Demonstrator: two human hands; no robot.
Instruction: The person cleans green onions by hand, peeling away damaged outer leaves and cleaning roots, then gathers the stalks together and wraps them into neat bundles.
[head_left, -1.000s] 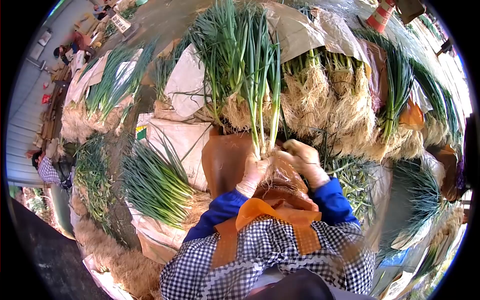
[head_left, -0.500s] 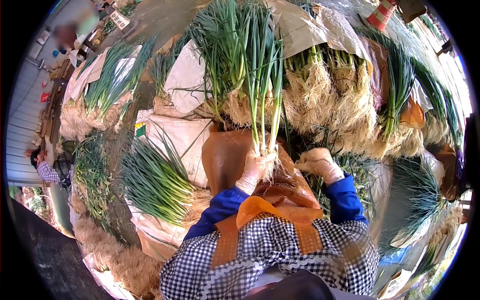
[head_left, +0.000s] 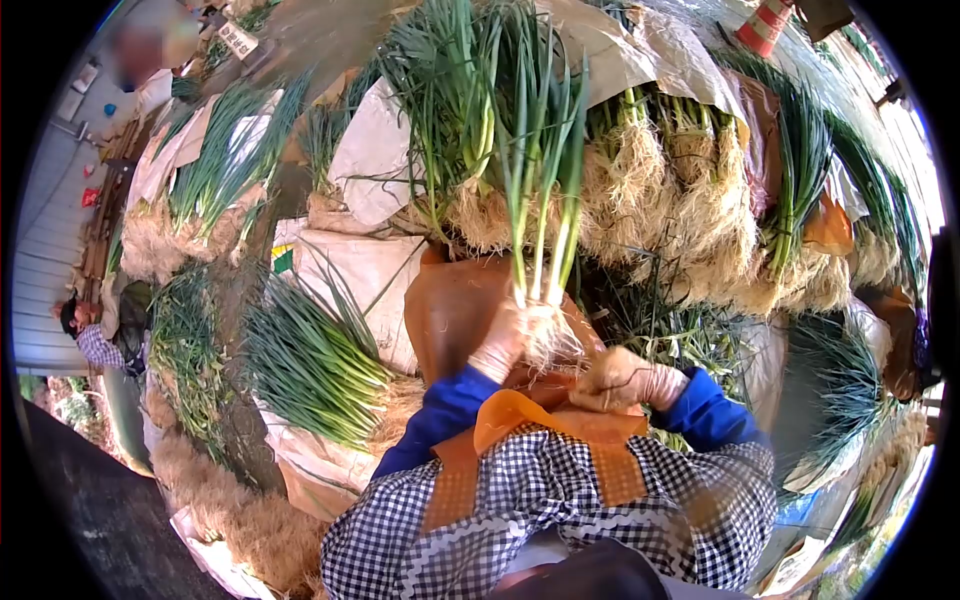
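My left hand (head_left: 503, 333), in a pale glove, is wrapped round the base of a few green onions (head_left: 540, 240). Their leaves point up and away from me, and the pale roots (head_left: 548, 338) hang below my grip. My right hand (head_left: 612, 380), gloved too, is closed just right of the roots and lower down; whatever its fingers hold, if anything, is hidden. Both hands are over the orange-brown apron (head_left: 450, 310) on my lap. Directly beyond them, a thick pile of green onions (head_left: 440, 110) rests with its roots toward me.
At my left, a bundle of trimmed-looking green onions (head_left: 315, 360) lies on white sacking (head_left: 350, 270). Rooted bunches (head_left: 690, 190) under brown paper (head_left: 600, 50) stand ahead right. Loose leaves (head_left: 190, 350) litter the ground. Another person (head_left: 95, 330) is at far left. A traffic cone (head_left: 763, 28) stands at the back.
My right hand has moved down and toward me, from beside the stems to below the root level. The green onions in my left hand have shifted slightly right.
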